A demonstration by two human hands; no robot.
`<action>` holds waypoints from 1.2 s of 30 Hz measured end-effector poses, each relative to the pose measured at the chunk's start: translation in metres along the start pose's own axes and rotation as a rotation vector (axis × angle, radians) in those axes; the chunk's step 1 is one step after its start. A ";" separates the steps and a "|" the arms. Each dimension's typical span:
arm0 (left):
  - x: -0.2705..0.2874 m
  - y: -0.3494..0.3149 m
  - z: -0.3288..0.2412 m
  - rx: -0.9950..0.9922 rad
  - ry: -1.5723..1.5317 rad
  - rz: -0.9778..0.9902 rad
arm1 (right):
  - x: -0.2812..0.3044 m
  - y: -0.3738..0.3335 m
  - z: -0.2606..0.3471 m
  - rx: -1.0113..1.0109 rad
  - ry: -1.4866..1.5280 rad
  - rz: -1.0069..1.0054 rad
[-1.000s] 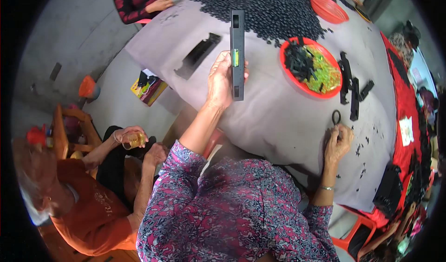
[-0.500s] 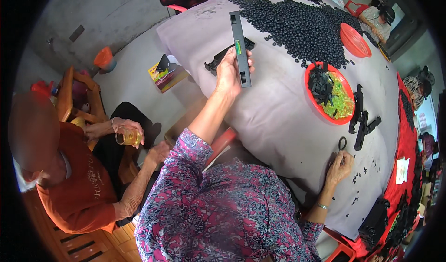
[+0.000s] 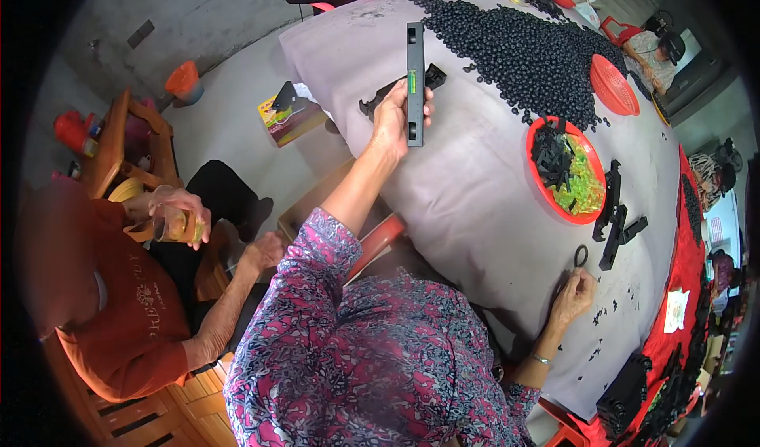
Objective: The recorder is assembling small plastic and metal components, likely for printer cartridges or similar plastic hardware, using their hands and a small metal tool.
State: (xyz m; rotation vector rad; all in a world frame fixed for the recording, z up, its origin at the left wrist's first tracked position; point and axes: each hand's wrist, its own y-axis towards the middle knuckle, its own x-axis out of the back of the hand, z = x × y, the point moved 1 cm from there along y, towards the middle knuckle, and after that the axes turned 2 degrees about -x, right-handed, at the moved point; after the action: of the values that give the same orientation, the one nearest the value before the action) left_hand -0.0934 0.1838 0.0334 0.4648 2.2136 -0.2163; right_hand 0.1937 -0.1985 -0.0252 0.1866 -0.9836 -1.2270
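My left hand [image 3: 392,118] is closed around a long black spirit level [image 3: 416,87], raised upright above the table with its green vial showing midway along. Beneath it, partly hidden by the hand, lie black moulded plastic parts [image 3: 434,76]. At the right, my right hand [image 3: 574,298] rests low over the cloth with its fingers pinched together. A small black ring [image 3: 582,255] stands out at those fingertips. Beyond that hand, several black level bodies [image 3: 611,245] lie loosely together beside a red bowl [image 3: 532,166] of black strips [image 3: 552,155] and yellow-green vials [image 3: 582,187].
A wide pile of small black pieces [image 3: 507,51] covers the table's far side, with a red basket [image 3: 613,87] at its edge. On my left sits a person in an orange shirt [image 3: 131,304] holding a glass cup [image 3: 170,219]. A yellow box [image 3: 289,122] stands beside the table.
The whole view has shifted slightly. Both my hands keep their holds, with the level still raised. The seated person's cup has moved left, toward that person.
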 end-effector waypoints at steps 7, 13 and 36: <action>0.004 0.002 0.004 -0.017 0.023 -0.020 | 0.001 0.006 0.038 0.127 -0.017 0.004; -0.006 -0.006 0.013 0.016 0.043 0.032 | -0.032 0.018 0.172 0.302 0.282 0.545; 0.003 0.004 0.031 0.020 0.034 0.088 | -0.170 0.054 0.296 0.738 0.062 0.701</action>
State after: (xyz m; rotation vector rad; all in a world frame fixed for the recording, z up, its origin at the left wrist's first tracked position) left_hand -0.0720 0.1783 0.0117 0.5795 2.2206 -0.1854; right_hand 0.0201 0.0759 0.0943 0.4094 -1.2697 -0.1876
